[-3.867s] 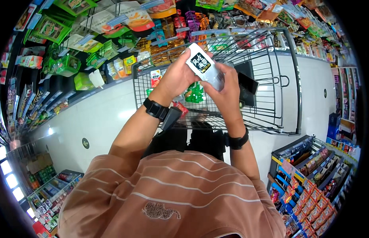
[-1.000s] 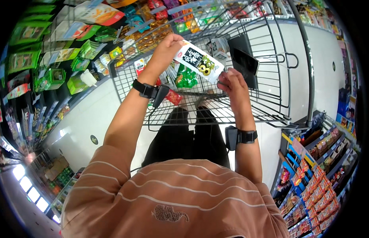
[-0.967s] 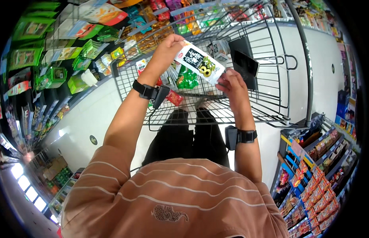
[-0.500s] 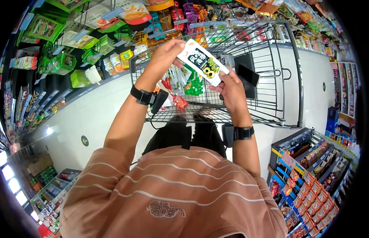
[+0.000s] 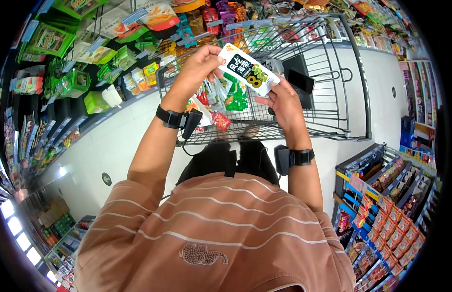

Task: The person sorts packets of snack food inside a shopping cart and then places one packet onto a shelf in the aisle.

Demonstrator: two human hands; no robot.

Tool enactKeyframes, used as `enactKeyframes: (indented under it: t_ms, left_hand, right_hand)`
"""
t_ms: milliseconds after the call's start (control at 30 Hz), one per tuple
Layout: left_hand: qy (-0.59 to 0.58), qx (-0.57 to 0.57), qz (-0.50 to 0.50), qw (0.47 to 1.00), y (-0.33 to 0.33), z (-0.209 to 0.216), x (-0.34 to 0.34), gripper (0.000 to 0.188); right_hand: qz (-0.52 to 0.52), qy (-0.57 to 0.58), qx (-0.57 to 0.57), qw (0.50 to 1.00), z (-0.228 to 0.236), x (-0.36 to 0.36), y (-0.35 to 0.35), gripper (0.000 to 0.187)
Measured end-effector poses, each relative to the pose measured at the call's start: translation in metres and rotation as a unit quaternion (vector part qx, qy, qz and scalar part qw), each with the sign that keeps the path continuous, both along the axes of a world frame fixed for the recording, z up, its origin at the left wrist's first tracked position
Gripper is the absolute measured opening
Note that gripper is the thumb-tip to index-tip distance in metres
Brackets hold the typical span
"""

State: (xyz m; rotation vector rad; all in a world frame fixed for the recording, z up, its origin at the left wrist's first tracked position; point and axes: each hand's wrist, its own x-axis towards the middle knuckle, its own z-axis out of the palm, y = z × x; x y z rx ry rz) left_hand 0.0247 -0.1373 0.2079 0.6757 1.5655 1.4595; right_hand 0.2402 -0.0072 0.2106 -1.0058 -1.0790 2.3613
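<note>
I hold a flat white snack packet (image 5: 248, 69) with a dark panel and green print above a wire shopping cart (image 5: 352, 87). My left hand (image 5: 199, 65) pinches its upper left end. My right hand (image 5: 279, 100) supports its lower right end from beneath. The packet is tilted, its face toward me. Under it, inside the cart, lie several snack bags in green and red (image 5: 226, 100) and a black flat object (image 5: 299, 80). Each wrist wears a black band with a small black device.
Shelves of green, yellow and orange packaged goods (image 5: 85, 58) line the left and top. A lower rack of red and blue packets (image 5: 391, 209) stands at the right. White tiled floor (image 5: 89, 151) runs between them. My striped brown shirt fills the bottom.
The packet has stayed in both hands over the cart, shifting slightly and tilting. The view has swung, so the cart and shelves sit differently in the picture.
</note>
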Motion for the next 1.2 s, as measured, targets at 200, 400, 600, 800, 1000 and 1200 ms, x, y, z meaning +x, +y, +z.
enactKeyframes:
  t_ms: [200,400,600,800,1000,1200]
  left_hand:
    - [0.041,0.087,-0.028,0.995,0.010,-0.009,0.013,0.011]
    - [0.058,0.120,-0.051,0.990,0.023,-0.013,0.028,0.017]
    - [0.049,0.134,-0.054,0.988,0.039,-0.020,0.033,0.019]
    - [0.017,-0.006,-0.089,0.996,0.066,-0.068,0.043,0.014]
    - [0.202,-0.020,-0.129,0.971,0.121,-0.139,0.074,0.013]
    - [0.225,-0.042,-0.108,0.967,0.175,-0.209,0.106,0.013]
  right_hand:
    - [-0.027,0.059,0.089,0.994,-0.023,0.018,0.005,0.034]
    - [-0.066,0.002,0.248,0.966,-0.021,0.032,0.005,0.040]
    - [-0.096,0.022,0.207,0.973,-0.031,0.041,0.018,0.034]
    - [-0.042,-0.130,0.128,0.982,-0.073,0.065,0.034,0.028]
    - [-0.076,-0.131,0.075,0.986,-0.092,0.086,0.042,0.034]
    - [-0.098,-0.112,0.043,0.988,-0.101,0.095,0.058,0.033]
